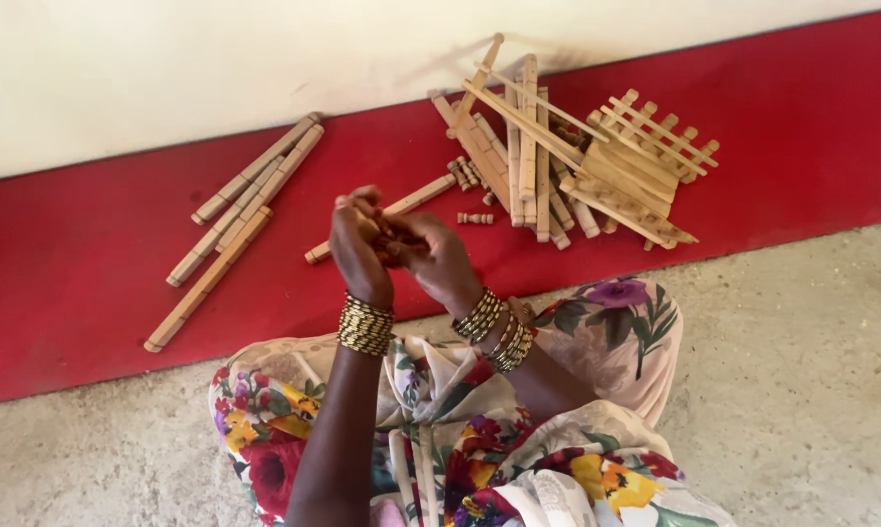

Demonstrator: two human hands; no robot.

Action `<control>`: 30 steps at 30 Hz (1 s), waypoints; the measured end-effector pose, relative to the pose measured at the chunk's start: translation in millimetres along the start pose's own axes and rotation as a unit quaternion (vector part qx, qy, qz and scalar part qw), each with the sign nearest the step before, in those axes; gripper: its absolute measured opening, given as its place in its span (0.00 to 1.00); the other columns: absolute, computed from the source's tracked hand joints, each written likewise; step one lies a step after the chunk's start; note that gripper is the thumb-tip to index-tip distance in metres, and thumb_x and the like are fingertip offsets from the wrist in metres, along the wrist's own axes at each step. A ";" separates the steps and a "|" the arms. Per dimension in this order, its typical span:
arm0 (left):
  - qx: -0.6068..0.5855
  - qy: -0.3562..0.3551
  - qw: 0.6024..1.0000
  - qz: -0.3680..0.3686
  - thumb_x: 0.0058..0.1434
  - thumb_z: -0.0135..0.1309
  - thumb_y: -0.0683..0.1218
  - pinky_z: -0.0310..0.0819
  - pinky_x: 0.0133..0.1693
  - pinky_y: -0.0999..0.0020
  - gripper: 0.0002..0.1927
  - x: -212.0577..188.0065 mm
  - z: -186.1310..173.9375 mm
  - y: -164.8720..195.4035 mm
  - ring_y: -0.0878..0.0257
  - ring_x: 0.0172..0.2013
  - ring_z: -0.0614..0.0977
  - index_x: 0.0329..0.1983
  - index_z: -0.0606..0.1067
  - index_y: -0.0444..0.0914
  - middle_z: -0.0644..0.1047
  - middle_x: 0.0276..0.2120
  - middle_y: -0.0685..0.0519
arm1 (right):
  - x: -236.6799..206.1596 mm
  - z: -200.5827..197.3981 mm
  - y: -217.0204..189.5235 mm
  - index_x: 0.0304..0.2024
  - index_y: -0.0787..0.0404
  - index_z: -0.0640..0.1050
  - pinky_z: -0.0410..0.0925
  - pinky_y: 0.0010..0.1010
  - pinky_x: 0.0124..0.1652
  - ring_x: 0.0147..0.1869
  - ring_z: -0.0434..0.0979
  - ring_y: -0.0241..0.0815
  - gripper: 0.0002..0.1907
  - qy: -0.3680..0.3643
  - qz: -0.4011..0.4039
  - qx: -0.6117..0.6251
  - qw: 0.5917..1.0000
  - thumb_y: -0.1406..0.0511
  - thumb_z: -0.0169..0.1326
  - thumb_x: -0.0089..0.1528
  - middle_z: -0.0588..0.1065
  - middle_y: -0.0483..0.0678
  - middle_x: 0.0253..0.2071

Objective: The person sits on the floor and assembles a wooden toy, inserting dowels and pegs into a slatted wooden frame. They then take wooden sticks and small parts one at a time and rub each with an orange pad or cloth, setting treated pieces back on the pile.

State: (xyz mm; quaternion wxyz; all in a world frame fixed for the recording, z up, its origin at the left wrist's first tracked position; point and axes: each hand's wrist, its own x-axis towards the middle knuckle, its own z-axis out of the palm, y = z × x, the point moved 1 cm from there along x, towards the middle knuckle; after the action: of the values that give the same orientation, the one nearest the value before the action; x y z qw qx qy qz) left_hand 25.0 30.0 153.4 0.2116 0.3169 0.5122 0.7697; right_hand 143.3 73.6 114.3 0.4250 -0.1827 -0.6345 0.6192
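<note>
Above red floor strip (pixel 69 263), joined hands (pixel 393 249).

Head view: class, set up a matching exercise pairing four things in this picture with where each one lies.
Things:
1. Pile of wooden pieces
2. Long grooved sticks
3. Beaded bangles
4. Flowered cloth

Places:
A. on the wrists
B. over the lap, on the bare concrete
C. red floor strip, to the left of the hands
D. red floor strip, upper right by the wall

Pairs: 1-D, 2-C, 3-A, 4-B
</note>
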 end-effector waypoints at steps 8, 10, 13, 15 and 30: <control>-0.020 -0.127 0.992 -0.019 0.76 0.32 0.54 0.79 0.55 0.60 0.19 -9.9 13.3 14.0 0.56 0.54 0.81 0.58 0.68 0.40 0.78 0.54 0.42 | 12.2 0.4 -25.7 0.56 0.63 0.77 0.82 0.29 0.47 0.52 0.83 0.44 0.15 0.078 -0.156 -0.224 0.959 0.71 0.59 0.66 0.77 0.55 0.53; -0.043 -0.133 0.990 -0.003 0.78 0.35 0.52 0.78 0.57 0.60 0.17 -10.9 12.4 9.6 0.56 0.56 0.80 0.57 0.70 0.38 0.78 0.54 0.42 | 12.3 -0.1 -28.1 0.55 0.63 0.77 0.81 0.27 0.45 0.49 0.85 0.40 0.14 0.087 -0.124 -0.280 0.948 0.70 0.60 0.67 0.80 0.52 0.51; -0.076 -0.126 0.989 -0.011 0.81 0.40 0.50 0.78 0.54 0.62 0.14 -14.1 10.5 3.1 0.56 0.52 0.80 0.55 0.71 0.36 0.78 0.52 0.41 | 10.3 -1.0 -30.2 0.55 0.63 0.78 0.82 0.29 0.50 0.54 0.84 0.41 0.14 0.083 -0.114 -0.231 0.963 0.73 0.56 0.67 0.79 0.53 0.52; -0.048 -0.101 0.992 -0.054 0.81 0.41 0.49 0.79 0.45 0.64 0.14 -16.7 9.8 2.6 0.57 0.45 0.79 0.55 0.72 0.35 0.78 0.48 0.41 | 7.5 -1.3 -31.7 0.61 0.68 0.72 0.77 0.34 0.54 0.58 0.80 0.48 0.21 0.073 -0.184 -0.218 0.956 0.74 0.56 0.65 0.76 0.58 0.56; -0.080 -0.016 0.997 0.003 0.76 0.42 0.56 0.83 0.49 0.59 0.16 2.1 -7.8 -17.4 0.59 0.47 0.84 0.45 0.74 0.40 0.82 0.46 0.47 | -12.5 -1.3 -7.0 0.47 0.62 0.84 0.74 0.35 0.37 0.37 0.80 0.45 0.11 0.060 0.064 -0.366 0.926 0.71 0.58 0.62 0.77 0.53 0.37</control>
State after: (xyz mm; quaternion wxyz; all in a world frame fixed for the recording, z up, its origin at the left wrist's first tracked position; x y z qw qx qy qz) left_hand 18.0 33.0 135.8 0.2422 0.3124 0.4451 0.8035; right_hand 153.4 63.8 116.8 0.3250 -0.4023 -0.7777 0.3574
